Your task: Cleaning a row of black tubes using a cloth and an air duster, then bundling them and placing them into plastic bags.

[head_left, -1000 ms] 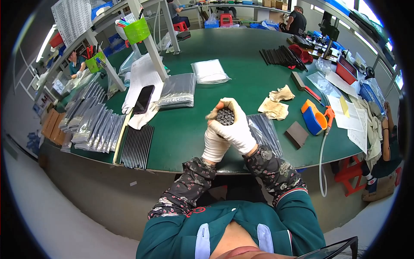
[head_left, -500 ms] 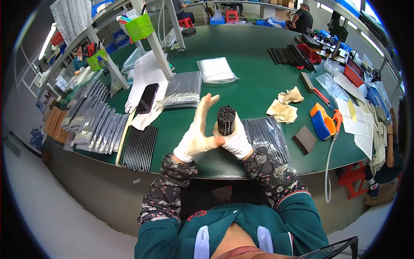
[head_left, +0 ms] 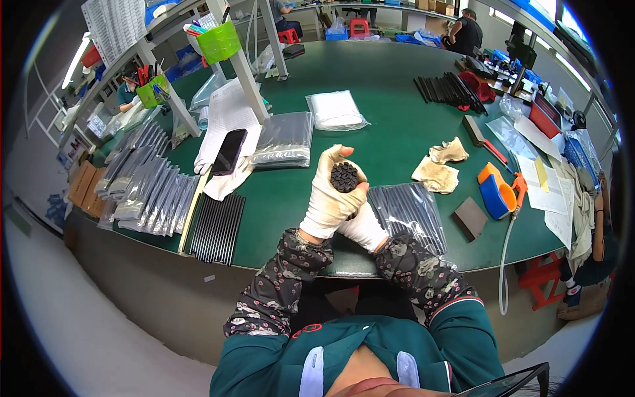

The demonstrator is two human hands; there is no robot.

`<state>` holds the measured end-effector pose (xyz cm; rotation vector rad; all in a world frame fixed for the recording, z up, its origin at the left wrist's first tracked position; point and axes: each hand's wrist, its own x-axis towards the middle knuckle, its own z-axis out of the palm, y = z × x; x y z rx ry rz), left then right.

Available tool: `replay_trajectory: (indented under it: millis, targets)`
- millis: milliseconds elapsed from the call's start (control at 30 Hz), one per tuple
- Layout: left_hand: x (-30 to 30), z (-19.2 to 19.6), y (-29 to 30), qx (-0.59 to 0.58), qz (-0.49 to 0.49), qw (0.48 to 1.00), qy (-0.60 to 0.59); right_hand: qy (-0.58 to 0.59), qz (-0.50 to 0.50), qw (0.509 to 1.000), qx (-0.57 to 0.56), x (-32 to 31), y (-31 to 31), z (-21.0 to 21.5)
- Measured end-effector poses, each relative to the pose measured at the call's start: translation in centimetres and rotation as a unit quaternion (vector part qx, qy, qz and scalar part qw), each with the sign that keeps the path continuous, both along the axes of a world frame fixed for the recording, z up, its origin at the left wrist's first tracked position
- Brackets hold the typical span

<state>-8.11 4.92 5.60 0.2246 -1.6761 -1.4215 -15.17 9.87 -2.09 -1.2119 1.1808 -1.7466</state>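
Now, head view only.
Bundle: a bundle of black rods [head_left: 344, 176] stands end-up above the near table edge, its round ends facing the camera.
Left hand: the gloved left hand [head_left: 329, 202] is wrapped around the bundle from the left, fingers curled over its top.
Right hand: the gloved right hand [head_left: 361, 228] sits below and to the right, pressed against the left hand; whether it grips the bundle I cannot tell.
Table: the green table [head_left: 390, 126] lies under both hands.
Right of hands: a clear bag of black rods [head_left: 409, 210] lies just beside them.
Left: loose black rods [head_left: 219, 227] lie near the edge.
Far left: a black phone [head_left: 229, 151] rests on papers.
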Motion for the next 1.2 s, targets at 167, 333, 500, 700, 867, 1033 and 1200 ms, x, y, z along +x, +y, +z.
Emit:
replay_trajectory:
  millis: [167,333,500,700,867,1033,1200]
  targets:
    - [-0.5,0.1,-1.3,0.014,0.051,0.998,0.044,-0.006,0.044,0.994,0.102,-0.6,0.3,0.6]
    - [0.5,0.4,-3.1,0.371,0.060,0.926,0.046,-0.098,0.172,0.961,0.194,-0.1,5.0,3.4]
    - [1.4,-0.1,-2.2,0.272,0.015,0.961,-0.036,-0.289,0.225,0.906,0.211,1.3,8.5,4.6]
    - [5.4,4.1,1.2,-0.585,-0.012,0.775,-0.241,-0.386,0.213,0.866,0.236,0.4,13.1,5.4]
    - [2.4,0.1,3.4,-0.703,-0.076,0.705,-0.048,-0.322,0.240,0.869,0.289,-0.3,14.5,7.0]
    - [1.5,0.4,3.5,-0.635,0.010,0.773,-0.018,-0.133,0.190,0.916,0.328,-1.5,15.3,13.1]
    - [0.8,-2.1,3.8,-0.244,0.032,0.969,0.001,0.253,0.029,0.941,0.224,-2.7,15.1,13.9]
